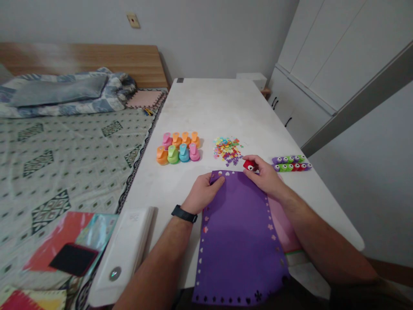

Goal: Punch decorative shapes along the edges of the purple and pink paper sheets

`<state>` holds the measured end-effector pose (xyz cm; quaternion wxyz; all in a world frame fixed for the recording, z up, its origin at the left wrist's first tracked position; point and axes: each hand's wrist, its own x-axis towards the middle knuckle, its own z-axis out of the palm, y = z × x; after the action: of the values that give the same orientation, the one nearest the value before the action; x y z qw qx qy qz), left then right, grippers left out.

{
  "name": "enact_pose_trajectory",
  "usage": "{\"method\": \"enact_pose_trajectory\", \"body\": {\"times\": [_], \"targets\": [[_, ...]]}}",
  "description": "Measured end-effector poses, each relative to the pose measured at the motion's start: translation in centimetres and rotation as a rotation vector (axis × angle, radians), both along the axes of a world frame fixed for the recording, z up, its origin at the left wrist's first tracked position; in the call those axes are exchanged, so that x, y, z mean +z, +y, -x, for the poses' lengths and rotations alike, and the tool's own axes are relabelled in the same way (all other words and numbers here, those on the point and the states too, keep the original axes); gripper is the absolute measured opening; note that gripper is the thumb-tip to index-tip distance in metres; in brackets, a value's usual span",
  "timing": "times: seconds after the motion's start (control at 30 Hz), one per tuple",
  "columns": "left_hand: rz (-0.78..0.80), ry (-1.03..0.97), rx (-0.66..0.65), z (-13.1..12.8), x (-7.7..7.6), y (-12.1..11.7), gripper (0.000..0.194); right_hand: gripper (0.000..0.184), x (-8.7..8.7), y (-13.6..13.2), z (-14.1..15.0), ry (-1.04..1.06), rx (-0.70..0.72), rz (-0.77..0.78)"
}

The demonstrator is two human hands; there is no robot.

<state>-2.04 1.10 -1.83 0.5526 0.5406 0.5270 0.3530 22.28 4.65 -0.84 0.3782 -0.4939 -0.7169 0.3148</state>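
Atop white table (206,112): left hand (203,193) on purple paper sheet (240,254), edges punched with small shapes, grip unclear; right hand (263,174) clamped on red plastic craft punch (249,165), just beside sheet. Eight pastel punches (178,148) beyond.

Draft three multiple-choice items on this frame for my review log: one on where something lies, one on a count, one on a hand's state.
1. Where does the heap of coloured cutouts lie?
A. On the bed
B. On the white table, between two groups of craft punches
C. On the purple sheet

2. How many pastel craft punches stand in the group left of the heap?
A. Five
B. Six
C. Eight

3. What state is the right hand in?
A. Closed in a grip on a red craft punch
B. Open and empty
C. Lying flat on the bed

Answers:
1. B, the heap sits on the tabletop beyond the sheet.
2. C, they stand in two rows of four.
3. A, its fingers wrap the red punch at the sheet's top edge.
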Motion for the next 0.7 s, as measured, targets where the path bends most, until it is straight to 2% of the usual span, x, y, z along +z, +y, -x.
{"method": "enact_pose_trajectory", "body": {"times": [0.2, 0.53, 0.7], "targets": [[-0.011, -0.025, -0.023, 0.0, -0.2, 0.1, 0.041, 0.040, 0.3, 0.0, -0.3, -0.019, -0.009, 0.022], [-0.036, -0.017, 0.051, -0.5, 0.9, -0.1, 0.040, 0.043, 0.7, -0.4, -0.2, -0.023, 0.031, 0.089], [-0.036, -0.010, 0.077, -0.6, 1.0, -0.1, 0.038, 0.043, 0.8, -0.4, -0.3, -0.043, 0.066, 0.075]]}}
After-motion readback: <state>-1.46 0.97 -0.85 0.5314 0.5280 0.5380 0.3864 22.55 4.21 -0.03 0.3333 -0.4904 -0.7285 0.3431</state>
